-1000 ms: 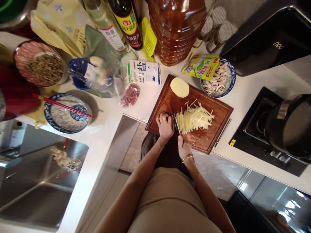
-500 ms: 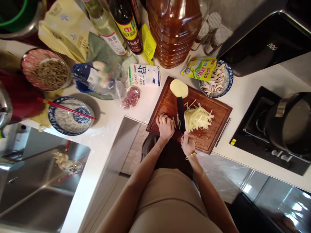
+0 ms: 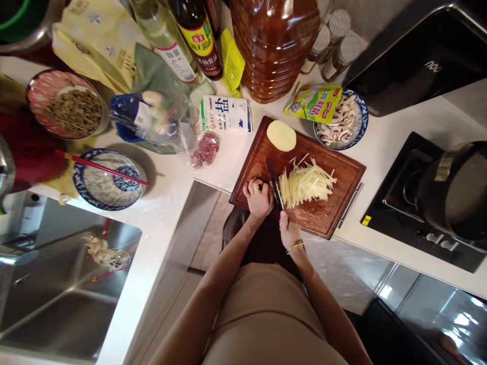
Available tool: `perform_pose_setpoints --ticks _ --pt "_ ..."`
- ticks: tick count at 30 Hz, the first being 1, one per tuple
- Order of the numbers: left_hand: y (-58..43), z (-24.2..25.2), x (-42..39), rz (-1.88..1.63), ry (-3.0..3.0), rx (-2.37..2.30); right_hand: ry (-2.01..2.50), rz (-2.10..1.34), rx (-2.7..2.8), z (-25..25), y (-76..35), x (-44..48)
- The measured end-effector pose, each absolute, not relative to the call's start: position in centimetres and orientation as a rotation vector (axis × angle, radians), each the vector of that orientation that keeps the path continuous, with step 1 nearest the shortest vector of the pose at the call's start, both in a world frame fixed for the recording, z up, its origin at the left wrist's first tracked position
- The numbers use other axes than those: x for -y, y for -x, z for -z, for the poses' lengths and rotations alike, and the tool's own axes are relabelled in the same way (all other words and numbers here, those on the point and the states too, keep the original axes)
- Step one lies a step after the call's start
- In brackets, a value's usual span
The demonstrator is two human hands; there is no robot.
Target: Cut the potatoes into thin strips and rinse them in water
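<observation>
My right hand grips the handle of a knife with a dark blade. The blade stands on edge on a brown wooden cutting board, close to the fingers of my left hand. Those fingers are curled down on the board, pressing on potato slices that the hand mostly hides. Right of the blade lies a loose pile of pale potato shreds. A flat-cut piece of peeled potato rests at the board's far corner.
Beyond the board are a bowl of sliced mushrooms with a yellow-green packet, a salt bag and bagged meat. A patterned bowl with chopsticks stands left, by the sink. A pot sits on the hob, right.
The knife has shifted left, off the shreds toward my left fingers, and its blade now stands more upright. My right hand moved left with it. The left hand has hardly moved.
</observation>
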State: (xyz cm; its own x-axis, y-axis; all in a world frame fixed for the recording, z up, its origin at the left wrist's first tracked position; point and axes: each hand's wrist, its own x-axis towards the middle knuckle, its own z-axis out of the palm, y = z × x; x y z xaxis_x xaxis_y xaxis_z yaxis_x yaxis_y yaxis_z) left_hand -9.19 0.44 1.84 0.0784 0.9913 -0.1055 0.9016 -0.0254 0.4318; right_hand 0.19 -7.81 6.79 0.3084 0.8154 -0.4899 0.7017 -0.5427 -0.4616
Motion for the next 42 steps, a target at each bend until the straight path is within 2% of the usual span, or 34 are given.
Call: perform_pose_setpoints --ticks 7,11,16,19,26,30,42 --pt "9.2 -2.1 -0.6 -0.241 -2.014 -1.845 2.416 -0.938 1.436 -6.0 0.1 7.5" --pt "9.2 -2.1 -0.6 -0.245 -2.025 -1.833 2.438 -1.009 1.349 -5.2 0.1 6.6" --pt "9.2 -2.1 -0.5 -0.323 -2.021 -1.824 2.267 -1.321 0.854 -5.0 0.1 6.3" --pt "9.5 -2.0 -0.4 -0.379 -2.005 -1.837 2.202 -1.366 0.594 -5.5 -0.1 6.7" --pt "10.3 -2.3 -0.2 -0.426 -1.927 -1.875 2.227 -1.295 0.974 -6.7 -1.5 8.2" --pt "10.0 -2.4 -0.2 -0.442 -1.999 -1.775 2.280 -1.268 1.016 -7.0 -1.6 8.2" --pt "9.0 -1.8 -0.6 -0.430 -1.977 -1.928 2.318 -1.265 1.269 -7.5 -2.7 7.0"
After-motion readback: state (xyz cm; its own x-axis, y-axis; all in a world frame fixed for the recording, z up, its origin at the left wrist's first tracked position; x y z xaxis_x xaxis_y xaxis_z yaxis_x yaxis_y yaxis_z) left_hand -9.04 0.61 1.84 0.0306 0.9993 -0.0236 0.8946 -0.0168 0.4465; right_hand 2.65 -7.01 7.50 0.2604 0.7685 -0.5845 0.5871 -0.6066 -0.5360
